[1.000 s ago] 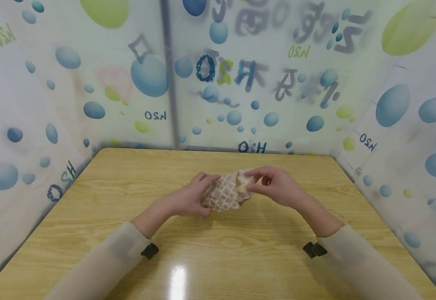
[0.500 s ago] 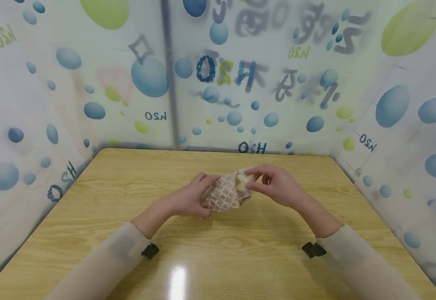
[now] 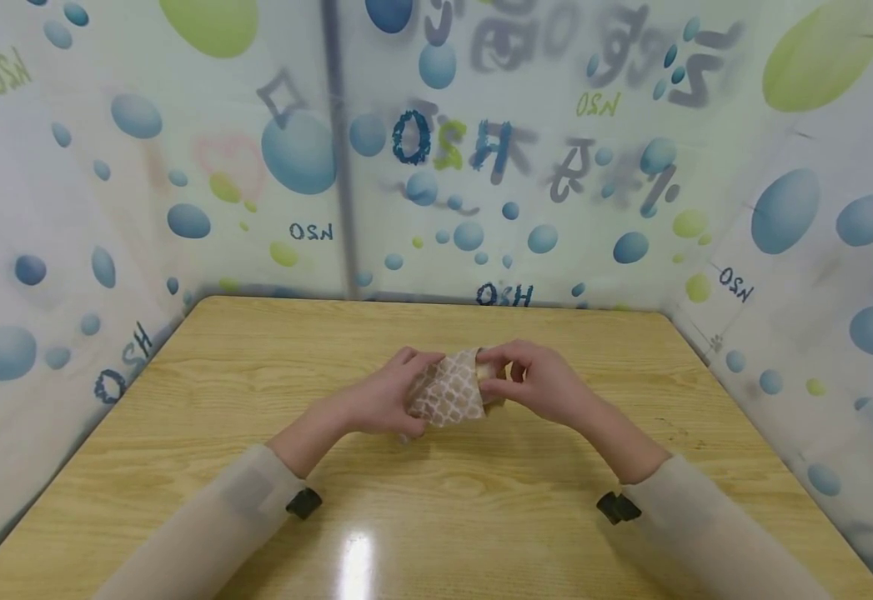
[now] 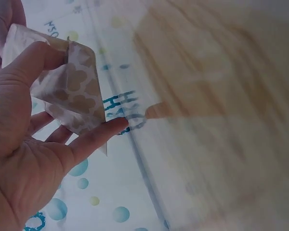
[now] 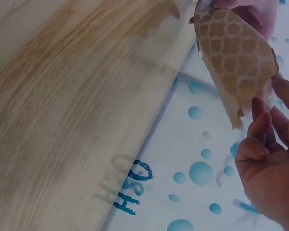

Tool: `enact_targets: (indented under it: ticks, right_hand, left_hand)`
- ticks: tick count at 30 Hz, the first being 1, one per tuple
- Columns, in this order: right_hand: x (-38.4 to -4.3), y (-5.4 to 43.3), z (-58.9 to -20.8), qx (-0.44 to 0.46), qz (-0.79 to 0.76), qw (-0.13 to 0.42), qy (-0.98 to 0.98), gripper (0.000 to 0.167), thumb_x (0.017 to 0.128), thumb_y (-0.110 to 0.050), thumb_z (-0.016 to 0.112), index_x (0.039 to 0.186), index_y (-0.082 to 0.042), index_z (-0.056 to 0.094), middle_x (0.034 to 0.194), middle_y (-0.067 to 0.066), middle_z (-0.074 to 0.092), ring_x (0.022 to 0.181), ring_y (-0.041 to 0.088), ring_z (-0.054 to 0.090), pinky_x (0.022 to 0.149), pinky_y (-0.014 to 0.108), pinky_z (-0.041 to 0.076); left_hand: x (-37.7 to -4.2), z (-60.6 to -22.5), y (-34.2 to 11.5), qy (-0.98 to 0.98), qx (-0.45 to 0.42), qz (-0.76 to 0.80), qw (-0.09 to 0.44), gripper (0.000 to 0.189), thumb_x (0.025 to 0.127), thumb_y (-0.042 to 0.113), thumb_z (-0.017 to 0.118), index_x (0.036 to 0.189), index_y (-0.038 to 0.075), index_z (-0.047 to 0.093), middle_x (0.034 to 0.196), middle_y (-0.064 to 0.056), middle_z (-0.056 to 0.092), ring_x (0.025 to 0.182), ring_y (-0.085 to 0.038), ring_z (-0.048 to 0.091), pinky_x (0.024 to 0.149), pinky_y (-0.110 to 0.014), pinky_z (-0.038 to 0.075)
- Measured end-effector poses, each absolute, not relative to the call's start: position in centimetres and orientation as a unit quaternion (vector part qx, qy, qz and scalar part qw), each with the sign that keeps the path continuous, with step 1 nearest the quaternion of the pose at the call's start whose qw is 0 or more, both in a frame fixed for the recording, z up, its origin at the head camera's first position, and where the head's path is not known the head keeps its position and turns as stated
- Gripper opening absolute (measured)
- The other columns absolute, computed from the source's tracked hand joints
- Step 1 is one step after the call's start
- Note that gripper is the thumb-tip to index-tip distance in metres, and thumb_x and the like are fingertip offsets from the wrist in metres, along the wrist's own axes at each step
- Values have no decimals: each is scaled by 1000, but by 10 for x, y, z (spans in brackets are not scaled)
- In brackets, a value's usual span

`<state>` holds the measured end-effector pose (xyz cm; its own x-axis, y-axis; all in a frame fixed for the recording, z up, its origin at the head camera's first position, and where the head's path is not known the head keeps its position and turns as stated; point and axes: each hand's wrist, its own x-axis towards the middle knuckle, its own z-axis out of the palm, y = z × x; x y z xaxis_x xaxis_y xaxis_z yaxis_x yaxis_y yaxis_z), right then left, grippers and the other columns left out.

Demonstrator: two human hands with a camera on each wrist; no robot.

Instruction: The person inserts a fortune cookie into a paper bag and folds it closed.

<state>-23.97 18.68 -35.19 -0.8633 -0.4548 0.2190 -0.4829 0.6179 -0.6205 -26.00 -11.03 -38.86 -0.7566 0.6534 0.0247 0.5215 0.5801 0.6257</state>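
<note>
My left hand point(image 3: 382, 395) grips a tan paper bag point(image 3: 448, 392) with a white lattice print, thumb and fingers around its closed end. The bag lies on its side over the middle of the table, its mouth turned right. In that mouth, a pale yellowish item in clear wrap point(image 3: 487, 372) shows only in part, and the rest is hidden inside the bag. My right hand point(image 3: 544, 382) pinches it at the opening, fingertips right at the bag's edge. The left wrist view shows the paper bag point(image 4: 82, 79) between thumb and fingers; a torn corner appears in the right wrist view.
A wooden table point(image 3: 271, 358) stretches beneath both hands. White curtains point(image 3: 256, 250) printed with blue and green dots stand around its back and sides. Black straps point(image 3: 304, 503) hang at both sleeve cuffs.
My right hand has moved left toward the bag, and less of the pale item shows outside the mouth. The left hand keeps its grip, shifted very slightly right.
</note>
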Motion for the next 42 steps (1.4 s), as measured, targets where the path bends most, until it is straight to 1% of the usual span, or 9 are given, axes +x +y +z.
enact_targets:
  ticks: [4,9,19,28,35,42]
  right_hand:
    - [-240,196,-349,236,385,23,-892,44,101,-23,80,144,-16,73,111,5,76,79,18,61,66,29,51]
    - [-242,206,-349,235,385,23,-892,41,102,-24,79,142,-19,75,115,7,71,79,20,56,67,30,50]
    - [-244,197,-355,238,392,8,-889,43,99,-26,81,142,-21,76,108,4,64,78,20,50,67,28,47]
    - [-242,190,-361,228,403,8,-887,40,98,-24,82,138,-20,79,101,2,58,78,19,45,67,25,42]
    - [-242,186,-362,232,396,-2,-888,41,99,-24,82,138,-14,78,96,6,53,76,19,42,66,27,40]
    - [-244,184,-363,228,397,-6,-889,41,98,-22,83,138,-11,78,96,9,51,81,22,44,68,28,43]
  left_hand:
    - [-261,-389,-113,887,326,314,97,106,82,13,89,171,14,31,158,-19,41,136,-34,52,116,-56,51]
    - [-261,-389,-115,886,324,317,95,107,82,14,89,171,15,31,158,-20,41,138,-35,52,117,-57,50]
    - [-261,-391,-114,884,326,320,100,107,82,14,89,172,16,30,159,-19,39,137,-34,52,116,-56,51]
    - [-260,-389,-112,885,328,317,93,106,82,15,89,171,15,32,157,-19,40,134,-34,54,114,-55,53]
    - [-259,-388,-112,886,330,315,87,104,82,15,89,170,14,33,156,-20,40,134,-34,54,114,-55,53]
    - [-259,-388,-111,887,325,316,88,104,83,14,89,170,14,33,156,-20,40,133,-34,54,113,-55,53]
